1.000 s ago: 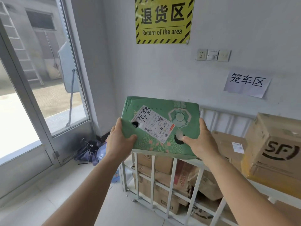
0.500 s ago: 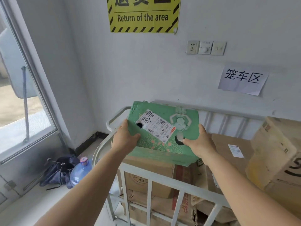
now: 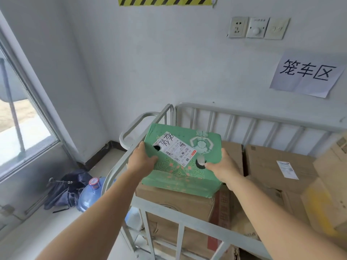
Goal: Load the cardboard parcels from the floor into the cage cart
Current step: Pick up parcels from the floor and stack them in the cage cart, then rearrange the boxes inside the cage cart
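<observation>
Parcels are what we are handling, and one green box [image 3: 183,160] sits between our two hands above the cage cart [image 3: 244,114]. Our left hand [image 3: 141,162] clasps the box's left end, thumb curled over the top face beside a dark round hole, the other fingers hidden underneath. Our right hand [image 3: 222,167] grips the right end the same way, its thumb lying on top next to a second hole. A white shipping label [image 3: 174,148] runs slantwise across the box's top between the two holes. The box tilts a little toward us, and its near bottom edge is on or just above a brown carton [image 3: 174,201] stacked in the cart's front left corner; we cannot tell whether the two touch. Further right, more brown cartons [image 3: 270,164] fill the cart, one bearing a small white label, and a yellowish carton [image 3: 326,194] is at the right edge. The cart's grey barred rails enclose all of them, the front rail crossing under our forearms. Outside the cart on the floor to the left, a blue water jug [image 3: 92,194] stands beside a dark bag [image 3: 65,186], below a window [image 3: 20,117]. On the wall behind are a socket panel [image 3: 257,28] and a paper sign [image 3: 308,74] with black characters.
</observation>
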Demonstrator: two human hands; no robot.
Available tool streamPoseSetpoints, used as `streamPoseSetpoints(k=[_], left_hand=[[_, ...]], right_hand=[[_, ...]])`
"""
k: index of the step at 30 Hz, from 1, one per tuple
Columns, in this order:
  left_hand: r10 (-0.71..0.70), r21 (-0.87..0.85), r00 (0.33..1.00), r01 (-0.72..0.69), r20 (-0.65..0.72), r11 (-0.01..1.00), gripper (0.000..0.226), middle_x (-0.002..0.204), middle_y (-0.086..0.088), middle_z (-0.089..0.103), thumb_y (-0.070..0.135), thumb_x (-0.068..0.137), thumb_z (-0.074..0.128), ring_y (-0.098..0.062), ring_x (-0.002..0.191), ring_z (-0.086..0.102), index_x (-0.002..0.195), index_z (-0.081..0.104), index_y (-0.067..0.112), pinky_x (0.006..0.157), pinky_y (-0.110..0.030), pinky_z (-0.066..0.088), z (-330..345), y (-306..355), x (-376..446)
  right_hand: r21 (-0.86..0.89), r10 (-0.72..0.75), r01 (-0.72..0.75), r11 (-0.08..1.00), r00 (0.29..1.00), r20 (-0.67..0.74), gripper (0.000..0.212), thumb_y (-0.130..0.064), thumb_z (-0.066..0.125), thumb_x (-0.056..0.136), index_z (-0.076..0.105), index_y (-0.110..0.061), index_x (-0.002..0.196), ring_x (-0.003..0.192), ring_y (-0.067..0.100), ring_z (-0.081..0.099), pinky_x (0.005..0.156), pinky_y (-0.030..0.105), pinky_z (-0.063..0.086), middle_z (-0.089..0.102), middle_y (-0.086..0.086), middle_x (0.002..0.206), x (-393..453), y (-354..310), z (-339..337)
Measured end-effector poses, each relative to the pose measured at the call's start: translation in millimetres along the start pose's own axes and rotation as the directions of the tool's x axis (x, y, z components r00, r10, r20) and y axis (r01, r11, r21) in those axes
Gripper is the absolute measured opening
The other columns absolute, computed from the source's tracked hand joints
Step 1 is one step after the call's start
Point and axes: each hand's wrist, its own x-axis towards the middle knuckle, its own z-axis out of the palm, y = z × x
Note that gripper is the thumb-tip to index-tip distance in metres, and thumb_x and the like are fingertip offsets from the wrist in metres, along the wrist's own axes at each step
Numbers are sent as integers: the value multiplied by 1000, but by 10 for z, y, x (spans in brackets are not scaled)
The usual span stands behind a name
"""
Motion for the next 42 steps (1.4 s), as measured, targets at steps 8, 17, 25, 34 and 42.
streamPoseSetpoints(k=[8,17,25,34,42], left_hand=[[-33,93,998,29,50,995,35,112,-8,59,26,90,60,-27,94,59,120,47,14,82,-43,53,151,-150,298],[8,252,997,-27,76,967,27,116,-8,52,30,96,52,-25,90,52,113,48,9,72,-35,42,202,-163,423],[226,463,968,-251,108,850,63,156,-7,26,41,98,46,-28,144,22,150,25,13,116,-43,21,265,36,107],[508,367,818,-574,269,732,65,154,-2,31,44,96,47,-23,142,25,151,24,15,116,-39,23,713,643,-444],[552,220,687,-698,473,681,68,155,-3,29,39,95,50,-24,141,27,152,21,17,114,-37,25,1525,1108,-923]], right_hand=[[-88,26,-19,996,997,76,56,-30,69,85,43,-19,133,105,26,60,89,38,50,61,2,125,291,26,180],[-191,-2,26,981,992,124,73,-38,57,94,20,-14,152,130,28,46,100,36,43,36,5,153,344,-20,171],[-399,-211,226,889,974,84,70,-40,42,100,9,-14,156,145,28,21,117,38,20,11,2,163,66,136,40],[-450,-146,133,883,989,7,70,-45,39,100,8,-16,156,147,25,13,119,38,16,7,1,163,-340,608,-394],[-361,30,-48,931,998,-54,68,-43,46,99,16,-17,154,146,24,20,117,40,25,18,0,160,-447,1341,-796]])
